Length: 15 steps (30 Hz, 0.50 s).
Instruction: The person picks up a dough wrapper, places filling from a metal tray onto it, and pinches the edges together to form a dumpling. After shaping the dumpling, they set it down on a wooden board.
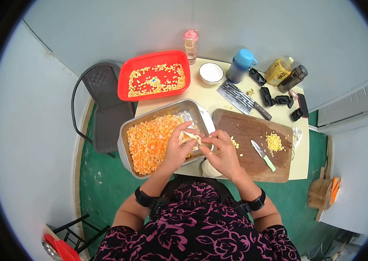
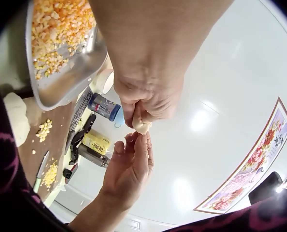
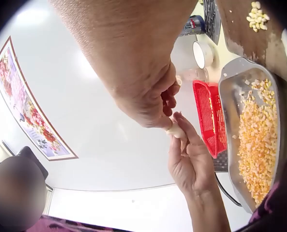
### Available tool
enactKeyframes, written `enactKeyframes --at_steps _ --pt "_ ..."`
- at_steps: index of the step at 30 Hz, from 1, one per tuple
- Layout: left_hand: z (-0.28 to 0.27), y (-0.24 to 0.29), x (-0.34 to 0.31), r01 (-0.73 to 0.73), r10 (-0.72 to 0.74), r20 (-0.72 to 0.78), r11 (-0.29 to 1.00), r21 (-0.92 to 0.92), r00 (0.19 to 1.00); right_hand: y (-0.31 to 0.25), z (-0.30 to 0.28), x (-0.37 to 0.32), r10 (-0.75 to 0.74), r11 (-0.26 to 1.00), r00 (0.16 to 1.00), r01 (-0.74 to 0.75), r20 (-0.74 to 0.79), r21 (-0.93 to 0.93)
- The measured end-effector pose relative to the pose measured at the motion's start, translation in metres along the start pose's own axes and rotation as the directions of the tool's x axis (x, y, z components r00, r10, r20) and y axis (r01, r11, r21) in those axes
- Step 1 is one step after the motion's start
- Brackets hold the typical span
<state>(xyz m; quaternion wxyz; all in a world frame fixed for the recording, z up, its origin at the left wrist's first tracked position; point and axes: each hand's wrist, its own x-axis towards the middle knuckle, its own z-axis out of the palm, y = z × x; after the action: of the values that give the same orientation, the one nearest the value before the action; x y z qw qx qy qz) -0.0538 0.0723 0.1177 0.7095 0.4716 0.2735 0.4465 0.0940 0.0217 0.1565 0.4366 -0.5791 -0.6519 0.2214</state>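
Observation:
A pale dough wrapper (image 1: 191,138) is held between both hands over the right end of a metal tray (image 1: 126,130) filled with orange and yellow diced filling (image 1: 149,141). My left hand (image 1: 179,145) cups it from the left with curled fingers. My right hand (image 1: 218,148) pinches its right edge. In the left wrist view the wrapper (image 2: 142,126) shows as a small pale lump between the fingertips of both hands; it looks the same in the right wrist view (image 3: 174,129).
A wooden cutting board (image 1: 253,143) carries a green-handled knife (image 1: 263,155) and corn kernels (image 1: 274,142). A cleaver (image 1: 240,100), red basket of corn (image 1: 154,75), white bowl (image 1: 211,72), blue flask (image 1: 240,65), pink bottle (image 1: 191,43) and jars stand behind. A dough lump (image 1: 210,169) lies at the table's near edge.

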Motion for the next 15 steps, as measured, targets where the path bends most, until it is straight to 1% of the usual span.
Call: enactKeyframes --at_steps 3,4,7,9,15 --pt "0.0018 0.0022 -0.0003 -0.022 0.021 0.022 0.999 0.049 1.0 -0.008 0.0071 0.0018 -0.03 0.995 0.997 0.022 -0.077 -0.096" --pt "0.0016 0.0018 -0.0002 -0.016 0.015 0.031 0.999 0.031 0.999 -0.0092 0.0084 0.0021 -0.042 0.991 0.994 0.029 -0.104 -0.131" --pt "0.0 0.0002 -0.0004 0.015 -0.013 0.052 0.999 -0.051 0.999 -0.0101 0.0083 0.003 -0.086 0.974 0.993 0.066 -0.086 -0.215" --pt "-0.0011 -0.0002 -0.0013 0.051 -0.042 0.068 0.988 -0.142 0.997 -0.0105 0.0083 0.0039 -0.118 0.966 0.988 0.091 -0.101 -0.241" --pt "-0.0029 0.0016 -0.0014 0.031 -0.018 0.082 0.988 -0.148 0.996 -0.0098 0.0095 0.004 -0.152 0.962 0.984 0.127 -0.091 -0.242"
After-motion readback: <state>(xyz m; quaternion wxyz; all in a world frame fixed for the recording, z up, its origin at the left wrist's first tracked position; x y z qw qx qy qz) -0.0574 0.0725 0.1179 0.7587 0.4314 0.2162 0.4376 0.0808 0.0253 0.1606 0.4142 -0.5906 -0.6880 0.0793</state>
